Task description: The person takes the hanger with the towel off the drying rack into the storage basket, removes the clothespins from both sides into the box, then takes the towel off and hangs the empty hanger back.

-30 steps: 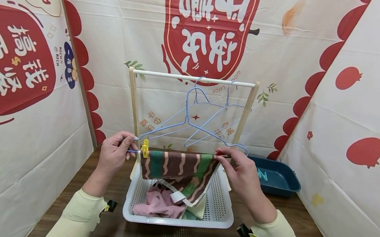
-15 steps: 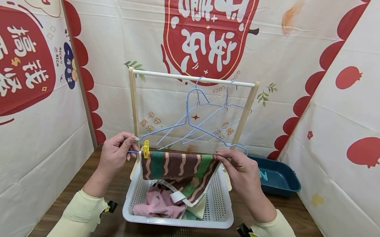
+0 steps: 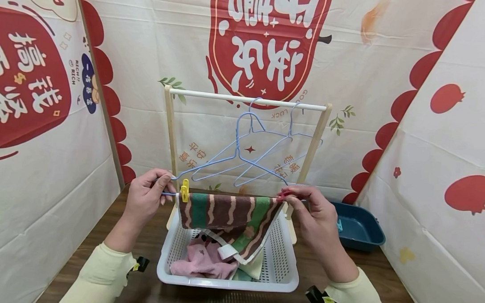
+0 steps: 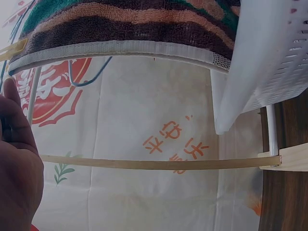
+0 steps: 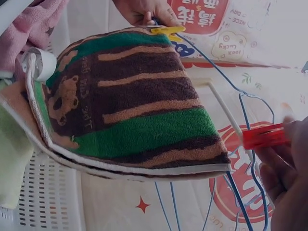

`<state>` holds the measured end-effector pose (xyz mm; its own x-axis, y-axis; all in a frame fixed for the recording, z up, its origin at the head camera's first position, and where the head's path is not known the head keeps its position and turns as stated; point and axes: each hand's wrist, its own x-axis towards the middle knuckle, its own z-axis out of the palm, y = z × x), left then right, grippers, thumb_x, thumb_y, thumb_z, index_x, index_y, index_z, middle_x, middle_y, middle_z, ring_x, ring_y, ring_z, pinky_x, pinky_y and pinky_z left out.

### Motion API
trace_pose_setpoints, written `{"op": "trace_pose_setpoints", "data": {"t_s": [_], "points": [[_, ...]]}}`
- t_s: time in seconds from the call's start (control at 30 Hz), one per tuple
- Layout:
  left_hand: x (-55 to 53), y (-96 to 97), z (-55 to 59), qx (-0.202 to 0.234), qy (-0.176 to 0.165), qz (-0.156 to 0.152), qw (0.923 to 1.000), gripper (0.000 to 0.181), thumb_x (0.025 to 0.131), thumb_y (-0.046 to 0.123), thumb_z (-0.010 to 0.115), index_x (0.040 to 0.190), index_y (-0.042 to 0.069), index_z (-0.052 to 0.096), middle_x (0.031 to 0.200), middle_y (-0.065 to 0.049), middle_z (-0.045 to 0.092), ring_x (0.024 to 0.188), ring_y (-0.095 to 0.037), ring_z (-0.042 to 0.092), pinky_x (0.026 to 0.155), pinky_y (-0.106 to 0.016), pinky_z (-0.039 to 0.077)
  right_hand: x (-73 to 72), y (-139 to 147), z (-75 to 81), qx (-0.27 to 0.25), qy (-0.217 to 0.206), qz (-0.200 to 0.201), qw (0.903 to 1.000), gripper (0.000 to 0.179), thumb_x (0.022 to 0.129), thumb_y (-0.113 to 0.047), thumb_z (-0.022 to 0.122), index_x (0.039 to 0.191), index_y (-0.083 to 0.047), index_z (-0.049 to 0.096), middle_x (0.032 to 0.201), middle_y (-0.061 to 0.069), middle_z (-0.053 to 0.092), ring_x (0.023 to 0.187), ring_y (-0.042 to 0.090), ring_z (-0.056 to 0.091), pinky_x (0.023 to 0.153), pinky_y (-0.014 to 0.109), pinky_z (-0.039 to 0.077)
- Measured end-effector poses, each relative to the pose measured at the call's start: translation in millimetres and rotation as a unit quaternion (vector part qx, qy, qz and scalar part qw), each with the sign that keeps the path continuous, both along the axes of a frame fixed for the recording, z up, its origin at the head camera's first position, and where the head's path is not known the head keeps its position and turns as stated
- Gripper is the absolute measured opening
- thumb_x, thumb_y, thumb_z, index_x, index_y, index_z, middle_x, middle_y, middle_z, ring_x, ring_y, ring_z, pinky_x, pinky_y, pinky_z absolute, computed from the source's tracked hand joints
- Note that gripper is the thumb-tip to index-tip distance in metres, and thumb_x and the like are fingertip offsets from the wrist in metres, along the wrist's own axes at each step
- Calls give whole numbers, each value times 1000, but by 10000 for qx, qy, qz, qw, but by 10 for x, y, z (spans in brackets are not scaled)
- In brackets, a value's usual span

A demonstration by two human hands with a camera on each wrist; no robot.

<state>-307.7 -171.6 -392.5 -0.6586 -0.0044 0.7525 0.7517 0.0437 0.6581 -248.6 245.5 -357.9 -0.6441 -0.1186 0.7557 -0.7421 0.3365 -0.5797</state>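
Observation:
A brown towel (image 3: pixel 228 211) with green bands and tan wavy stripes is draped over the bottom bar of a blue wire hanger (image 3: pixel 237 144). My left hand (image 3: pixel 149 193) grips the hanger's left end. Beside it, a yellow clothespin (image 3: pixel 184 191) clips the towel's left corner to the bar. At the opposite corner my right hand (image 3: pixel 315 214) pinches a red clothespin (image 5: pixel 264 137). In the right wrist view this clothespin is close to the towel's edge, its tip blurred.
Under the towel stands a white perforated basket (image 3: pixel 227 283) with a pink cloth (image 3: pixel 206 262) and pale green fabric. Behind it, a wooden rack with a white rail (image 3: pixel 220 97) carries two more blue hangers. A dark blue tray (image 3: pixel 362 231) holding teal pieces sits right.
My right hand has shifted slightly right, and the red clothespin, hidden half a second ago, shows again. The hangers on the rail have swung a little. My left hand keeps its place.

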Motion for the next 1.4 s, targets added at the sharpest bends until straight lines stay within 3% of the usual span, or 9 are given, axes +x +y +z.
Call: {"op": "trace_pose_setpoints", "data": {"t_s": [0.07, 0.23, 0.33, 0.6, 0.73, 0.83, 0.93, 1.17, 1.4], "points": [[-3, 1, -3, 23, 9, -34, 10000, 12, 108, -12, 59, 106, -11, 71, 76, -12, 70, 56, -9, 64, 50, -17, 53, 1, 25, 1, -92, 248, -180, 9995, 35, 104, 12, 66, 137, -1, 68, 128, 12, 75, 112, 13, 72, 98, 19, 59], [-5, 0, -10, 60, 22, -65, 10000, 11, 108, -12, 59, 107, -14, 70, 76, -12, 70, 55, -9, 64, 49, -17, 53, -21, 136, 5, -644, 1031, -715, 9900, 40, 107, 16, 59, 147, 10, 54, 122, 21, 69, 103, 13, 74, 96, 18, 59], [-2, -1, -9, 44, -5, -32, 10000, 11, 108, -12, 60, 107, -13, 71, 76, -12, 70, 55, -10, 64, 50, -17, 53, -57, 264, 27, -937, 1153, -1317, 9801, 42, 109, 10, 60, 150, 7, 53, 121, 19, 68, 98, 11, 75, 94, 17, 59], [3, 5, -1, 68, -25, -64, 10000, 11, 108, -12, 60, 107, -12, 71, 76, -12, 70, 56, -11, 64, 50, -17, 53, -245, 680, 13, -966, 433, -2118, 9716, 51, 109, -5, 70, 157, -16, 57, 124, 5, 71, 96, 7, 77, 95, 16, 58], [3, 10, 3, 62, -22, -82, 9999, 10, 109, -11, 60, 107, -15, 69, 76, -12, 70, 55, -13, 64, 50, -17, 53, -424, 906, -105, -404, -18, -2172, 9753, 54, 108, -7, 72, 159, -21, 58, 123, 9, 70, 95, 14, 73, 89, 11, 56], [3, 13, 4, 37, -32, -49, 10000, 10, 109, -11, 60, 107, -15, 69, 76, -11, 70, 55, -14, 64, 50, -17, 53, -586, 1068, -221, 497, -571, -2253, 9713, 56, 108, -9, 73, 161, -19, 58, 124, 13, 70, 97, 21, 69, 84, 6, 52], [2, 15, 1, 23, -41, -30, 10000, 10, 108, -11, 61, 107, -14, 70, 76, -11, 71, 55, -14, 64, 51, -17, 54, -729, 1206, -337, 1427, -1136, -2363, 9544, 51, 108, -12, 75, 157, -11, 61, 125, 18, 71, 101, 27, 67, 83, 13, 55], [-4, 31, 7, 36, -72, -43, 10000, 10, 108, -11, 62, 106, -11, 71, 76, -11, 71, 56, -10, 65, 50, -18, 53, -1019, 1494, -622, 2551, -2124, -2501, 9096, 37, 107, -16, 77, 140, 1, 69, 122, 25, 73, 105, 39, 67, 93, 61, 63], [1, 41, -7, 14, -81, -52, 10000, 9, 107, -12, 62, 106, -12, 71, 76, -10, 71, 55, -9, 64, 50, -17, 53, -1276, 1709, -937, 3489, -2676, -2346, 8669, 33, 106, -18, 76, 130, 4, 72, 109, 21, 75, 91, 35, 65, 86, 57, 61]]}}
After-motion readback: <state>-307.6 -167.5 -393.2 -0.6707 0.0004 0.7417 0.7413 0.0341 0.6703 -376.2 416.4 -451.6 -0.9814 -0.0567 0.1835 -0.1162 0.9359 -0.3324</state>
